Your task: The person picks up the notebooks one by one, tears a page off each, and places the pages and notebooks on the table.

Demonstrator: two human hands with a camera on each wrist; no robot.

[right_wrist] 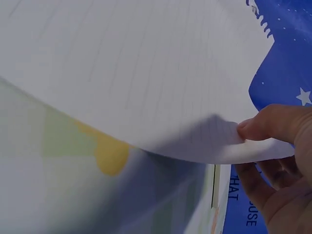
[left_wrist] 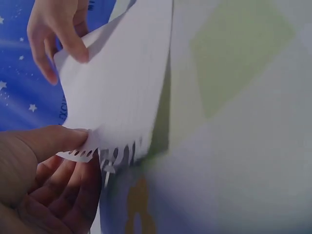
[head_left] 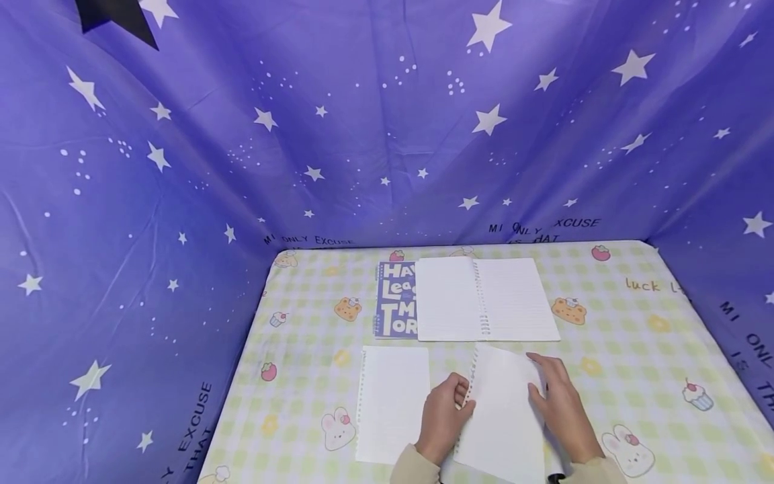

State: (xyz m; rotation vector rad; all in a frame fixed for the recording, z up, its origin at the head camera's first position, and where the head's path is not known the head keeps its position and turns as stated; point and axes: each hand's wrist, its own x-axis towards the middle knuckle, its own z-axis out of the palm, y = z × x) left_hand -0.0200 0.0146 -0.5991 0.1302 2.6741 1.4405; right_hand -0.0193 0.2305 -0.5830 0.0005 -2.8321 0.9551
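Between my two hands a loose sheet of lined paper (head_left: 504,410) is held tilted above the tablecloth. My left hand (head_left: 444,410) pinches its torn, holed edge between thumb and fingers, as the left wrist view shows up close. On the opposite edge, near the upper corner, my right hand (head_left: 559,403) pinches the sheet with thumb and fingers. A second torn sheet (head_left: 393,403) lies flat to the left, its holed edge facing left. Behind the hands lies an open spiral notebook (head_left: 517,299) with blank lined pages.
A purple notebook (head_left: 396,316) with white lettering lies partly under the open notebook's left side. The table wears a green checked cloth (head_left: 302,376) with cartoon prints. Blue star-printed fabric (head_left: 363,134) hangs around the table's back and sides.
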